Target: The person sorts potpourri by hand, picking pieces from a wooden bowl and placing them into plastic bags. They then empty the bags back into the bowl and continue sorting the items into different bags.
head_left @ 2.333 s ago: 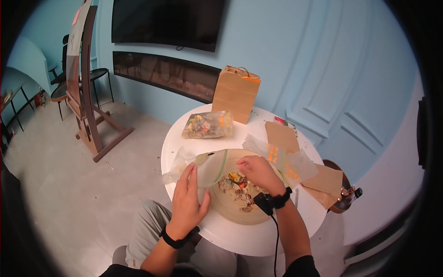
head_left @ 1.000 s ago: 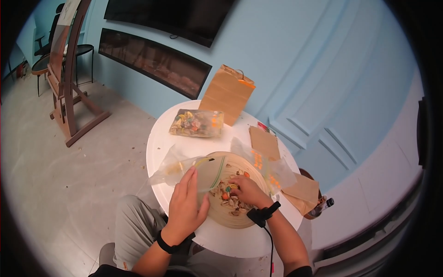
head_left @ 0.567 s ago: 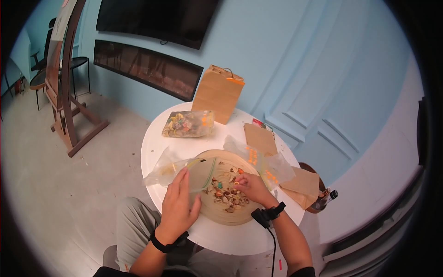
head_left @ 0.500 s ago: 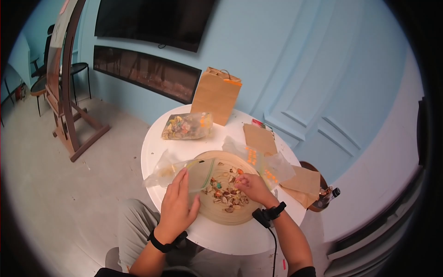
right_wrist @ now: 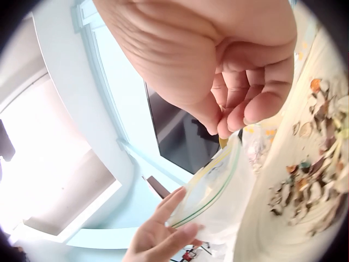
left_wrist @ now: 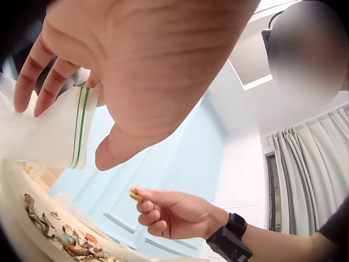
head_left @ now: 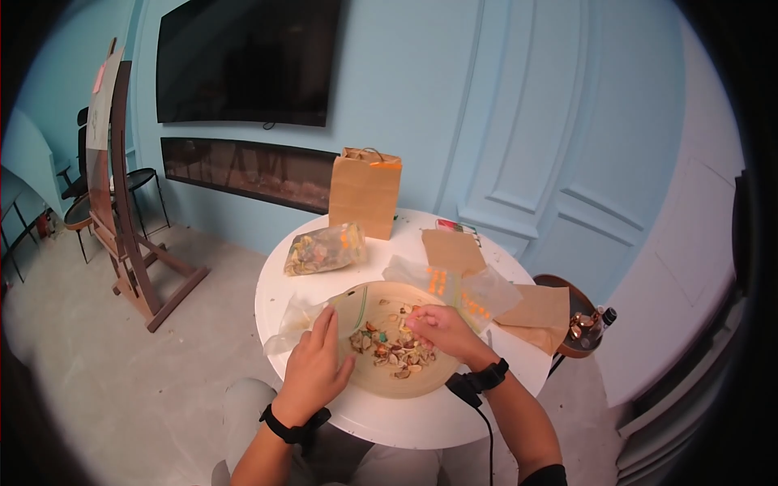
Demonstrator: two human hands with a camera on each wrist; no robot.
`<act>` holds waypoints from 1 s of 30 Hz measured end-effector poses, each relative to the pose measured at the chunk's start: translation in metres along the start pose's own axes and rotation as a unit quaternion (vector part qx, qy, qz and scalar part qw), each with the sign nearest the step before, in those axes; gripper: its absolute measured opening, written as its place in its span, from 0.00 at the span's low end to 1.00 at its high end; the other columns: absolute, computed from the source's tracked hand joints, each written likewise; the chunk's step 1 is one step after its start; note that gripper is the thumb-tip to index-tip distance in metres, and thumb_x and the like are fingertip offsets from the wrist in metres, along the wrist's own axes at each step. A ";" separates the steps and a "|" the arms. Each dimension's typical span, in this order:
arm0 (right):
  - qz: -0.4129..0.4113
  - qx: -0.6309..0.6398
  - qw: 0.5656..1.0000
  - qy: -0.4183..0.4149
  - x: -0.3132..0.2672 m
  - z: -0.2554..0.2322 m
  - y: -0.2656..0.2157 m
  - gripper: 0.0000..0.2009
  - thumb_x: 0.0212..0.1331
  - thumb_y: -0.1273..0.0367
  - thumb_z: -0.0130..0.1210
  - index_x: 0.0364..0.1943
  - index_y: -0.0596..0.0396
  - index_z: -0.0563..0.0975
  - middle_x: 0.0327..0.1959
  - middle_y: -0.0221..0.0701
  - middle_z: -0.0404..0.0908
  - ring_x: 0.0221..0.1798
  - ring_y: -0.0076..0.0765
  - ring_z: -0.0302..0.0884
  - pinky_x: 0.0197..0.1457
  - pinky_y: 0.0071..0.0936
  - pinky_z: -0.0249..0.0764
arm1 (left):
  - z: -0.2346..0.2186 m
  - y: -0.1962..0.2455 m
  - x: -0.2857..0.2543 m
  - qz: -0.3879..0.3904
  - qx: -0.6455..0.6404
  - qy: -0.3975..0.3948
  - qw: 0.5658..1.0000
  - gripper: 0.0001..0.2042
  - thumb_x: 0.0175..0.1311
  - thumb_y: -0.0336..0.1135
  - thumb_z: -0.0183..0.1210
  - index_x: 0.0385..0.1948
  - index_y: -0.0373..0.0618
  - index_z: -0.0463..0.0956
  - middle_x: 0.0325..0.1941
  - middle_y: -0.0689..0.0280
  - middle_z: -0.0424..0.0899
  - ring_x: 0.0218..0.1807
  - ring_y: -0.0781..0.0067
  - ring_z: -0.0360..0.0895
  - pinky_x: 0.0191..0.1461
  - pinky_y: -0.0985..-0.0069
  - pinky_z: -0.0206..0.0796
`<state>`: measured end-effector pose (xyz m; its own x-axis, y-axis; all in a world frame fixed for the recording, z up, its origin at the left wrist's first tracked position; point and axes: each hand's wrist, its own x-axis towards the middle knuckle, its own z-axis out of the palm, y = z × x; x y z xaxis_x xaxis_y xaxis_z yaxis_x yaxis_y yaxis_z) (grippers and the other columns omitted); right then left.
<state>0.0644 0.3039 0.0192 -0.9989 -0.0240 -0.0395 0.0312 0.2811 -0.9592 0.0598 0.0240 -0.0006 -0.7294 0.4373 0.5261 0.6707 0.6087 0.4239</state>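
My left hand (head_left: 314,366) is at the near left of a round pale bowl (head_left: 405,389), its fingers straight against a clear zip bag (left_wrist: 41,128) with a green seal line. In the left wrist view the thumb stands apart from the bag. My right hand (head_left: 444,330) is above the bowl's right part, pinching a small yellowish piece (left_wrist: 134,195) between thumb and fingertips. In the right wrist view that piece is close over the bag's mouth. Mixed small dried-looking pieces (head_left: 397,354), mostly brown and cream with a few orange and teal, lie in the bowl.
On the white round table (head_left: 279,267) stand a filled clear bag (head_left: 326,249) and a brown paper bag (head_left: 365,190). Clear bags with orange print (head_left: 502,296) and brown paper sheets (head_left: 452,251) lie to the right. A side table (head_left: 559,281) holds a bottle (head_left: 601,324).
My right hand reached down among the pieces in the bowl, then came up pinching a small piece. The left hand stayed at the bag. The head view has tilted and shifted.
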 end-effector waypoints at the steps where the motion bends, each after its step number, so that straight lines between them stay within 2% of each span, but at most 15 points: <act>1: -0.013 0.022 1.000 -0.002 0.006 0.007 -0.010 0.16 0.70 0.62 0.61 0.51 0.60 0.79 0.29 0.28 0.82 0.26 0.17 0.73 0.28 0.16 0.69 | 0.001 0.000 0.005 0.006 0.005 -0.003 1.000 0.37 0.61 0.36 0.65 0.69 0.27 0.60 0.73 0.46 0.63 0.64 0.43 0.73 0.66 0.60 0.70; 4: -0.008 0.050 0.999 -0.007 0.032 0.035 -0.033 0.17 0.70 0.61 0.61 0.54 0.59 0.78 0.33 0.27 0.83 0.29 0.17 0.75 0.30 0.16 0.71 | 0.004 -0.001 0.017 0.034 -0.007 0.050 0.998 0.35 0.60 0.36 0.65 0.67 0.25 0.62 0.71 0.45 0.65 0.52 0.44 0.77 0.55 0.58 0.75; 7: -0.013 0.003 1.000 -0.004 0.053 0.054 -0.051 0.18 0.69 0.62 0.61 0.56 0.59 0.78 0.36 0.27 0.84 0.30 0.17 0.76 0.30 0.16 0.72 | -0.001 -0.004 0.026 0.026 -0.022 0.051 0.998 0.35 0.60 0.36 0.65 0.66 0.25 0.62 0.71 0.46 0.66 0.52 0.44 0.78 0.54 0.59 0.76; 10: -0.023 -0.055 0.997 0.042 0.059 0.044 -0.056 0.18 0.69 0.64 0.60 0.58 0.59 0.78 0.38 0.28 0.86 0.30 0.18 0.77 0.30 0.17 0.73 | -0.011 -0.015 0.037 0.000 -0.025 0.022 0.999 0.35 0.61 0.36 0.66 0.67 0.26 0.62 0.71 0.47 0.66 0.60 0.44 0.77 0.58 0.61 0.75; 11: -0.024 -0.069 0.995 0.063 0.057 0.034 -0.054 0.18 0.69 0.65 0.59 0.59 0.59 0.78 0.39 0.29 0.86 0.30 0.18 0.78 0.30 0.18 0.73 | -0.013 -0.021 0.039 0.000 -0.033 0.029 0.999 0.35 0.60 0.35 0.66 0.67 0.26 0.62 0.71 0.48 0.66 0.60 0.44 0.77 0.58 0.61 0.75; 14: 0.006 -0.111 0.985 0.129 0.052 0.002 -0.030 0.15 0.69 0.66 0.58 0.53 0.63 0.80 0.34 0.33 0.86 0.31 0.22 0.80 0.35 0.23 0.76 | -0.009 -0.042 0.038 0.001 -0.065 0.044 0.997 0.34 0.58 0.32 0.66 0.67 0.29 0.63 0.72 0.50 0.66 0.61 0.46 0.77 0.59 0.62 0.76; 17: 0.012 -0.306 0.944 0.123 0.043 -0.021 0.011 0.13 0.67 0.66 0.59 0.48 0.62 0.82 0.31 0.34 0.87 0.32 0.27 0.83 0.37 0.27 0.78 | -0.004 -0.060 0.034 -0.009 -0.090 0.052 0.995 0.34 0.55 0.29 0.66 0.66 0.33 0.66 0.71 0.53 0.69 0.63 0.48 0.76 0.60 0.62 0.75; 20: 0.036 -0.397 0.911 0.104 0.032 -0.020 0.035 0.11 0.67 0.67 0.59 0.46 0.60 0.83 0.30 0.36 0.87 0.32 0.32 0.86 0.39 0.30 0.79 | -0.004 -0.070 0.036 0.003 -0.112 0.106 0.988 0.31 0.57 0.30 0.67 0.64 0.32 0.69 0.68 0.52 0.73 0.63 0.47 0.77 0.62 0.63 0.74; 23: 0.047 -0.423 0.900 0.093 0.031 -0.011 0.029 0.11 0.66 0.66 0.60 0.48 0.53 0.84 0.32 0.36 0.88 0.33 0.36 0.86 0.39 0.31 0.79 | -0.004 -0.073 0.036 0.015 -0.139 0.125 0.982 0.29 0.59 0.31 0.67 0.63 0.32 0.71 0.66 0.50 0.76 0.62 0.47 0.78 0.63 0.63 0.73; 26: -0.023 -0.427 0.895 0.129 0.041 0.009 0.004 0.14 0.65 0.65 0.61 0.54 0.48 0.82 0.33 0.35 0.87 0.33 0.38 0.86 0.38 0.32 0.78 | -0.007 -0.075 0.035 0.020 -0.161 0.135 0.977 0.27 0.61 0.32 0.67 0.61 0.32 0.73 0.65 0.49 0.77 0.61 0.46 0.79 0.62 0.63 0.73; 30: -0.142 -0.440 0.885 0.048 0.045 0.053 -0.043 0.18 0.65 0.62 0.62 0.58 0.43 0.79 0.35 0.34 0.87 0.34 0.43 0.85 0.37 0.36 0.78 | -0.002 -0.074 0.033 0.015 -0.166 0.123 0.978 0.27 0.59 0.33 0.68 0.61 0.32 0.74 0.65 0.50 0.77 0.61 0.46 0.79 0.62 0.62 0.73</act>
<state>0.0198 0.2399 0.0434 -0.9618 -0.1435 0.2331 -0.2179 0.9167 -0.3349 -0.0137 -0.0082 -0.0138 -0.6807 0.2539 0.6871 0.7287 0.3310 0.5996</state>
